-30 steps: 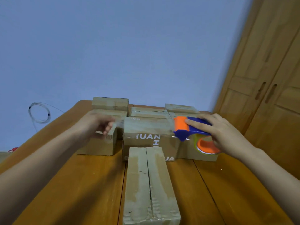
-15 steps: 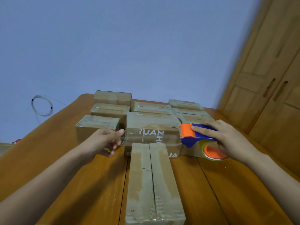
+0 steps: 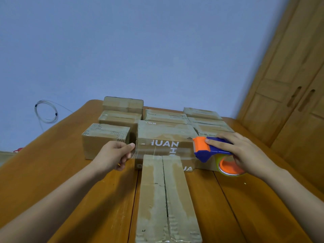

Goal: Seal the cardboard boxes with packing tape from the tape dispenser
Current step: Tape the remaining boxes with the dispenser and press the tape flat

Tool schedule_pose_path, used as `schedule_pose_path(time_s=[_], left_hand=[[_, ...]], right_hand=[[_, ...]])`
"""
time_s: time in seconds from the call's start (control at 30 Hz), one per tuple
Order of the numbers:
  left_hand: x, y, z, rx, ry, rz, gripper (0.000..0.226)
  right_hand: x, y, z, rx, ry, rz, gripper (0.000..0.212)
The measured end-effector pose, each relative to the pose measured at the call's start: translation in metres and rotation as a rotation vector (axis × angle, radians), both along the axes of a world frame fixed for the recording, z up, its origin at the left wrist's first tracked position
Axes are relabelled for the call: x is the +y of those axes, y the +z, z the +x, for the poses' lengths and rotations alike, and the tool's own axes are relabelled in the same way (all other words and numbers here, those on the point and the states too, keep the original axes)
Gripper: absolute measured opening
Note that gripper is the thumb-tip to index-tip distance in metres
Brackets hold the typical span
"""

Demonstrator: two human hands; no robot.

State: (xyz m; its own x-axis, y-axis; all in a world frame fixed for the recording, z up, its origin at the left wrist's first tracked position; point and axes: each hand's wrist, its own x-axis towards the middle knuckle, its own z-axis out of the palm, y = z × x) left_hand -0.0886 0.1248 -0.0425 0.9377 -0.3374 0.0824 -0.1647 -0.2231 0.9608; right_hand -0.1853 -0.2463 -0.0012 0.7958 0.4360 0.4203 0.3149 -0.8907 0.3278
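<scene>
my left hand point(image 3: 114, 156) pinches clear tape point(image 3: 163, 152) stretched from the dispenser point(image 3: 209, 149) my right hand point(image 3: 245, 153) grips, above the near box point(image 3: 166, 199).

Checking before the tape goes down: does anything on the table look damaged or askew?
Mostly tidy. The near box has an open centre seam and scuffed, worn top flaps with old tape residue. The stretched tape shows a few wrinkle lines.

Left hand point(image 3: 114, 156) pinching, fingers curled; right hand point(image 3: 245, 155) gripping.
</scene>
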Motion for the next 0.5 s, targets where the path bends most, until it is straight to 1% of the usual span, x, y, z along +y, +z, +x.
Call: schedule_pose_path(time_s=[0.17, 0.27, 0.37, 0.5], left_hand=[[0.001, -0.007, 0.0, 0.007, 0.011, 0.007, 0.04], [0.001, -0.015, -0.002, 0.022, 0.017, 0.012, 0.04], [-0.002, -0.026, -0.005, 0.058, 0.039, 0.0, 0.04], [-0.011, -0.043, -0.012, 0.085, 0.074, -0.039, 0.041]], right_hand=[[0.006, -0.008, 0.001, 0.014, 0.005, 0.02, 0.099], [0.006, -0.018, 0.001, 0.07, -0.003, 0.036, 0.096], [0.005, -0.034, 0.002, 0.121, -0.033, 0.056, 0.103], [0.009, -0.055, 0.001, 0.194, -0.036, 0.159, 0.107]])
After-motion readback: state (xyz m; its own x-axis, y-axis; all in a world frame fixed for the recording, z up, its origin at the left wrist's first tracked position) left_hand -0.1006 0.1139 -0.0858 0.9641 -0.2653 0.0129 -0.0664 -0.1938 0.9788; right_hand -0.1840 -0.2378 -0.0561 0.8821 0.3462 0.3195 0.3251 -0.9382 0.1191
